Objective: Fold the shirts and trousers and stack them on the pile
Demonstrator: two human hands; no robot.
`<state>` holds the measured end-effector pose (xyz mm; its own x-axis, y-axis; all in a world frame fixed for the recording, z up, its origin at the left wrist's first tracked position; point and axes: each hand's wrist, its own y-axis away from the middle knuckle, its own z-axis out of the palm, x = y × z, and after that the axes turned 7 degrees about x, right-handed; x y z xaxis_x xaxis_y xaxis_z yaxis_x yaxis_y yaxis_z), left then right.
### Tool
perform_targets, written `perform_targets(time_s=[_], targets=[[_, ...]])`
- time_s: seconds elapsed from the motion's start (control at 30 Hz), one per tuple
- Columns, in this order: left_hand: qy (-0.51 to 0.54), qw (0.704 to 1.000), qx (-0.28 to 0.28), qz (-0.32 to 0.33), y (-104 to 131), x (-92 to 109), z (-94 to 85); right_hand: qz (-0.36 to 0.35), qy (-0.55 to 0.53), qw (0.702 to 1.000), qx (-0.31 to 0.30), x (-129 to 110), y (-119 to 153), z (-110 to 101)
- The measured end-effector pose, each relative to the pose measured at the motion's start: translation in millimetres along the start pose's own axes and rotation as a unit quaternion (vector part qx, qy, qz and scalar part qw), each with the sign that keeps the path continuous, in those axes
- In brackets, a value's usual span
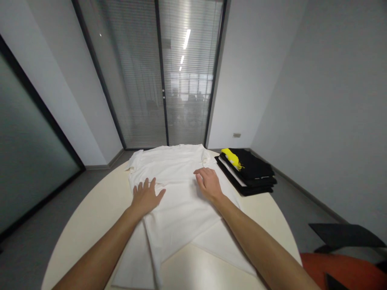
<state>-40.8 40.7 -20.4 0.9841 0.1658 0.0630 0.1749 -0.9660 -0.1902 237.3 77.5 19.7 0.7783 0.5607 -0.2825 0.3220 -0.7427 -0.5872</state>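
Over rumpled white fabric (pixel 181 213), left fingers (pixel 146 184) splayed, right fingers (pixel 200 171) loosely half-curled, both empty.

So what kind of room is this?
Probably an office meeting room: there's a pale, round-edged table, tall black-framed glass panels, and an orange-red and black chair partly in view.

from my head, the single view faces forward and down over my fingers (pixel 146 185), close above the tabletop (pixel 95 203), and reaches past its far edge to the glass partition (pixel 189 112).
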Motion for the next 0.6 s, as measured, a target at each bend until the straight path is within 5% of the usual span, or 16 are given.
perform_targets(time_s=[0.27, 0.47, 0.6], targets=[[0.038, 0.994, -0.068, 0.081, -16.7, -45.7, 10.4, -0.286, -0.056, 0.953, -0.086, -0.4, 47.4, -13.6], [0.049, 0.992, -0.075, 0.092, -25.3, -79.7, 7.1, -0.297, -0.025, 0.948, -0.109, 23.0, 53.0, -27.2], [0.032, 0.993, -0.066, 0.088, -23.0, -78.6, 0.7, -0.291, 0.01, 0.948, -0.13, 28.4, 43.5, -29.6]])
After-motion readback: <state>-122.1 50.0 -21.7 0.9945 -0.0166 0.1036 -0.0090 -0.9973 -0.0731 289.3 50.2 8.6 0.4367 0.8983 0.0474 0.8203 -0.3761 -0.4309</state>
